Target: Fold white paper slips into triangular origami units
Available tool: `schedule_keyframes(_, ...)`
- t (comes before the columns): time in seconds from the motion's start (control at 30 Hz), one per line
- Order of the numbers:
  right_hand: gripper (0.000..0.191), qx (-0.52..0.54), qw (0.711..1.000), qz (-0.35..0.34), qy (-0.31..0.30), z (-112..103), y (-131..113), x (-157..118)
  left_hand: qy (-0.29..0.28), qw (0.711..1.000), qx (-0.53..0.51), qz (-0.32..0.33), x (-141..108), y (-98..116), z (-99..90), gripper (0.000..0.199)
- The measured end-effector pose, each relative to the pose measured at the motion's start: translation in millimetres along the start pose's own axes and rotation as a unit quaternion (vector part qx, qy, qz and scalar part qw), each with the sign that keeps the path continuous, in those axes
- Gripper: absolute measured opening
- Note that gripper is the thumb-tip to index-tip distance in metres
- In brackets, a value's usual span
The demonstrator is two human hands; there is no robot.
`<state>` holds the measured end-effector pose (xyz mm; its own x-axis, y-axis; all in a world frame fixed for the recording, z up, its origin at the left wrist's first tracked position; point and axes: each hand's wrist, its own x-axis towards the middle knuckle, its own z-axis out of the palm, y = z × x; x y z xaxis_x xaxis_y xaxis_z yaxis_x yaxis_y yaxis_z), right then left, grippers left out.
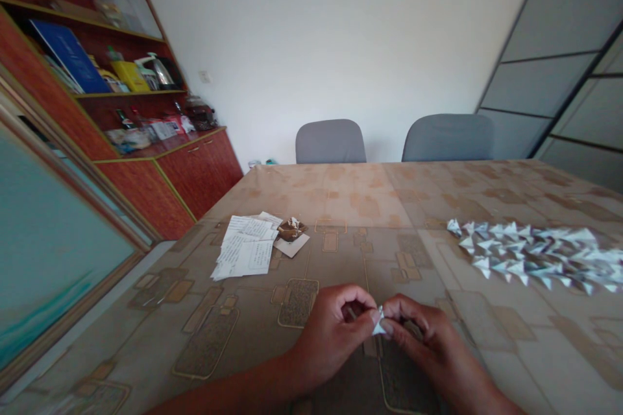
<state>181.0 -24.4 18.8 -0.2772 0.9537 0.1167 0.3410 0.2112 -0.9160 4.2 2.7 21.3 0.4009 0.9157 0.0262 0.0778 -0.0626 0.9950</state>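
Between the fingertips of both hands is a small folded piece of white paper (379, 323), held just above the table. My left hand (341, 321) pinches its left side with thumb and forefinger. From the right, my right hand (422, 331) pinches the same piece; the fingers cover much of it. Left of the hands lies a loose stack of printed paper slips (248, 246), with a brown-and-white piece of paper (292, 233) at its right edge. Rows of folded paper triangles (535, 251) stand on the table at the right.
The table (341, 194) has a brown patterned cover. Two grey chairs (331, 141) stand behind its far edge. A reddish wooden cabinet (175, 168) with bottles, a kettle and folders on its shelves is at the left, and grey panelled doors (540, 71) are at the right.
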Motion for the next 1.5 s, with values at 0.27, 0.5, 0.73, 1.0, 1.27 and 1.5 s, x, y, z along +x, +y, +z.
schedule_keyframes(0.27,0.029,0.146,0.989,0.008,0.005,-1.0,1.6,3.0,-0.039,0.998,-0.039,0.022,-0.2,7.4,-2.0,0.023)
schedule_keyframes(0.5,0.028,0.208,0.978,0.019,-0.006,-2.7,5.7,5.4,-0.025,0.999,-0.021,0.039,-2.9,10.5,-2.5,0.017)
schedule_keyframes(0.73,0.025,0.154,0.988,-0.01,0.025,-1.9,8.5,4.1,-0.017,0.999,-0.025,0.045,-2.5,7.2,-0.8,0.015)
schedule_keyframes(1.0,0.021,0.133,0.991,-0.013,0.026,-2.9,5.0,2.6,-0.03,0.999,-0.034,0.025,-2.2,9.3,-5.0,0.017)
schedule_keyframes(1.27,0.03,0.188,0.982,0.006,-0.022,-3.8,4.4,3.5,-0.003,0.982,0.103,0.156,-2.0,20.6,-7.4,0.008)
schedule_keyframes(1.5,0.034,0.181,0.983,0.018,-0.027,-3.2,3.3,4.0,-0.007,0.975,0.112,0.191,-1.1,23.4,-8.1,0.008)
